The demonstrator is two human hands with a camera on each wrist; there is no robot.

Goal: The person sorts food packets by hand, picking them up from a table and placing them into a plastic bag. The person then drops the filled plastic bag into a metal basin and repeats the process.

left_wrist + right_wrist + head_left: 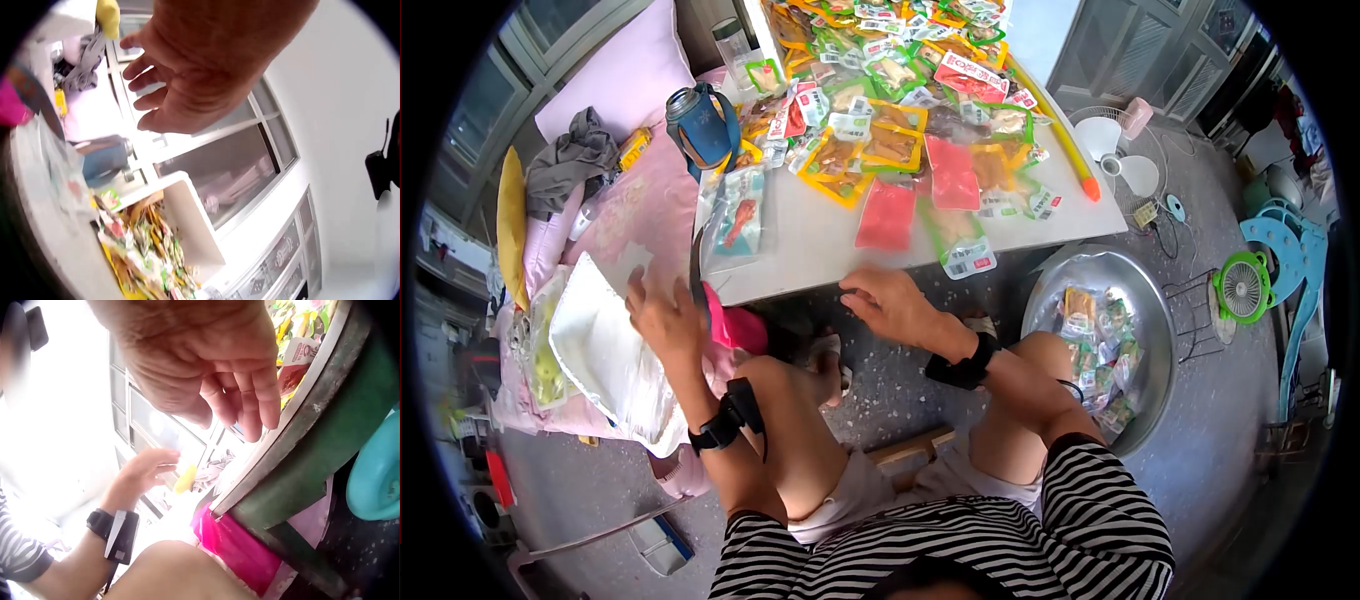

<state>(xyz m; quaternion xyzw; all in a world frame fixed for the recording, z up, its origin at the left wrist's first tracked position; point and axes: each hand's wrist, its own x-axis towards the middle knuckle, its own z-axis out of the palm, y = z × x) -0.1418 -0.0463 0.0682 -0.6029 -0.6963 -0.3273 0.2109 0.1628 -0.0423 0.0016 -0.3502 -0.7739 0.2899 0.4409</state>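
Observation:
My left hand [668, 318] hovers by the right side of a white foam box [585, 345], its fingers spread and holding nothing. In the left wrist view the same hand [194, 69] shows bare, slightly bent fingers. My right hand [890, 305] is just off the table's front edge, fingers loosely bent, with nothing in them; the right wrist view shows this hand [212, 375] beside the table rim. Nearest it on the table lie a red packet [886, 218], another red packet [953, 175] and a green-edged clear packet [958, 240]. Behind them spreads a heap of sealed food packets [890, 135].
A metal basin [1152, 350] with several packets stands right of my knees. A blue flask [703, 125] and a clear bag with a teal packet [740, 215] sit at the table's left. A pink bag [735, 325] hangs below its edge. A yellow stick [1055, 130] lies along the right side.

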